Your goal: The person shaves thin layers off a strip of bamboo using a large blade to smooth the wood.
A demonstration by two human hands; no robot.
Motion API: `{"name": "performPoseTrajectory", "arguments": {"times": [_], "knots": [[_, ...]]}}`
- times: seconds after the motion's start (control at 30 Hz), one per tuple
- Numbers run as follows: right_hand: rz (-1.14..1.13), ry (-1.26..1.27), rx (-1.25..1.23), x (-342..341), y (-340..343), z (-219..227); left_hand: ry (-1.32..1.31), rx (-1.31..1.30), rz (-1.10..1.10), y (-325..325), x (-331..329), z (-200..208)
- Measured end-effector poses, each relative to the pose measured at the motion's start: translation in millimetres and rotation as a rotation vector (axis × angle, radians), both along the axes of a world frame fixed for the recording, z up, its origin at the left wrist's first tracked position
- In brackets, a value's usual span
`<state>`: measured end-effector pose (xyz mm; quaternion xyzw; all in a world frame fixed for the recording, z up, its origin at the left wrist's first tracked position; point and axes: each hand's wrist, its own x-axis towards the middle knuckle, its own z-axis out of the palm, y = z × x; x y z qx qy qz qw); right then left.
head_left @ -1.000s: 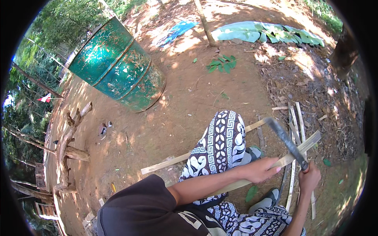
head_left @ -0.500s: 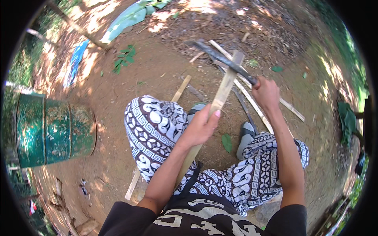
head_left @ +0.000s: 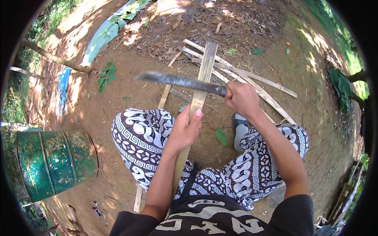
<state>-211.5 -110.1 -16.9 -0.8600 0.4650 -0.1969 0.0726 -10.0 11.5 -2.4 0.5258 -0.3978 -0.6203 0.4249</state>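
A long, pale wooden slat (head_left: 206, 67) slants away from my lap, and my left hand (head_left: 185, 129) is closed round its middle with the thumb on top. My right hand (head_left: 243, 99) grips the dark handle of a machete (head_left: 177, 81). The long, slightly curved blade points left and lies across the slat, a short way beyond my left hand. From this view I cannot tell whether the edge is cutting into the wood. The slat's near end runs down beside my left forearm toward my waist.
Several split wood strips (head_left: 271, 83) lie crossed on the dirt ahead and to the right. A rusty green drum (head_left: 57, 161) lies at the left. Farther off are a big green leaf (head_left: 103, 36), a blue sheet (head_left: 63, 91) and wood chips. A small leaf (head_left: 221, 137) lies between my feet.
The machete has come nearer along the slat toward my left hand, its blade now more level. The slat has turned more upright in view, and the whole view has shifted slightly.
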Motion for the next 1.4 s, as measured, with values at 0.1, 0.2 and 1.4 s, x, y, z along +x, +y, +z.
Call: {"name": "performPoseTrajectory", "arguments": {"times": [0.1, 0.2, 1.4], "knots": [[0.033, 0.027, -0.048, -5.5, -8.5, 0.6, 0.037, 0.035, -0.026, 2.2, 0.8, 7.8], [-0.102, 0.015, -0.134, -23.4, -37.0, 2.2, 0.051, 0.026, -0.038, 1.8, -5.8, 4.3], [-0.032, 0.018, -0.100, -12.3, -15.4, -8.3, 0.041, 0.020, 0.010, -2.7, -1.3, 4.0]]}}
